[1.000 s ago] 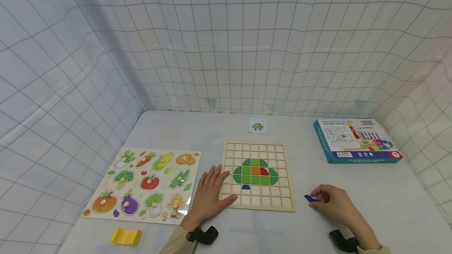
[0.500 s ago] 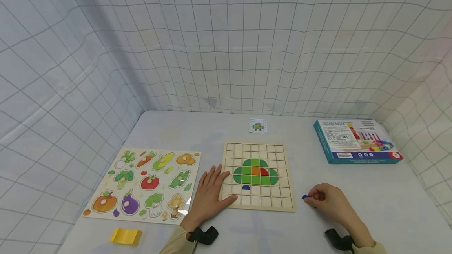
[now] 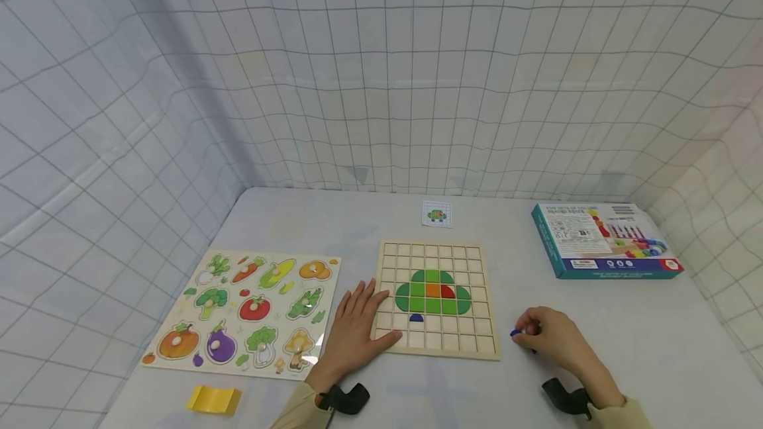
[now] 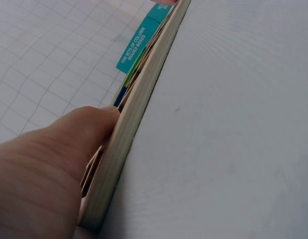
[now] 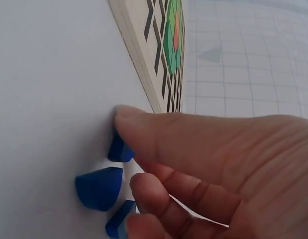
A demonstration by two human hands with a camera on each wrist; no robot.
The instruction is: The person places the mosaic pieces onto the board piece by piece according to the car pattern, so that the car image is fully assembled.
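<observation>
My left hand (image 3: 356, 326) lies flat with straight fingers on the left edge of a wooden grid board (image 3: 441, 344); its thumb presses the near left part. Green, orange and red tiles form a rounded shape (image 3: 432, 291) there, with one blue half-round tile (image 3: 416, 318) below. Right of the board, my right hand (image 3: 551, 336) pinches a small blue block (image 5: 120, 150) between thumb and a finger mostly hidden behind it. Close under the fingers are a blue half-round block (image 5: 100, 189) and another blue block (image 5: 120, 220), partly covered by a fingertip.
A small pattern card (image 3: 437, 214) lies behind the board. To the left is a vegetable puzzle board (image 3: 280, 323), with a yellow wavy piece (image 3: 213, 400) in front. A teal-edged toy box (image 3: 608, 240) stands at the back right. Gridded white cloth (image 3: 387, 85) walls the table.
My right hand has shifted slightly left, its thumb and finger drawing together over the blue blocks, less of which now shows. The left hand stays in place on the board.
</observation>
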